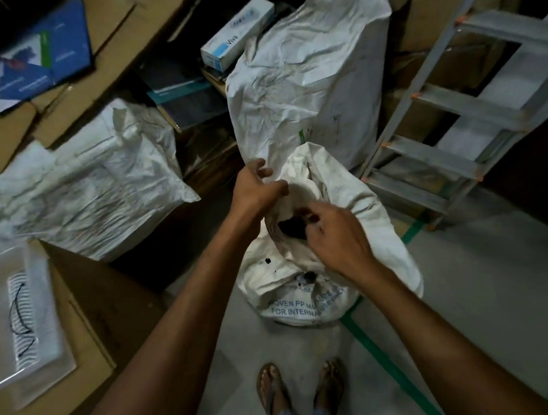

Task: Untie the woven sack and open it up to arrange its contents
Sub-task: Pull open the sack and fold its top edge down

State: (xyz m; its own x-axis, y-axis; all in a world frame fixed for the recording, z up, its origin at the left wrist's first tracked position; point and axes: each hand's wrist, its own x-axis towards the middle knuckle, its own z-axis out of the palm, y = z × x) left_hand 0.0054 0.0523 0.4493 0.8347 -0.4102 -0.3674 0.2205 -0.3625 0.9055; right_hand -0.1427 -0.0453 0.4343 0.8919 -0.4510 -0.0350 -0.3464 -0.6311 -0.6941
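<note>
A white woven sack (377, 233) with blue print on its lower side stands on the grey floor in front of my feet. Its mouth is gathered and folded over, with a small dark gap in the middle. My left hand (256, 187) pinches the cloth at the left edge of the mouth. My right hand (335, 233) reaches in from the right, its fingers curled at the dark gap on something dark; what it holds is hidden.
A taller white sack (309, 74) stands just behind. Another white sack (101, 184) lies to the left on cardboard boxes (99, 309). A metal stepladder (457, 122) leans at the right. A clear plastic tray (18, 320) sits at lower left. Green tape (382, 355) crosses the floor.
</note>
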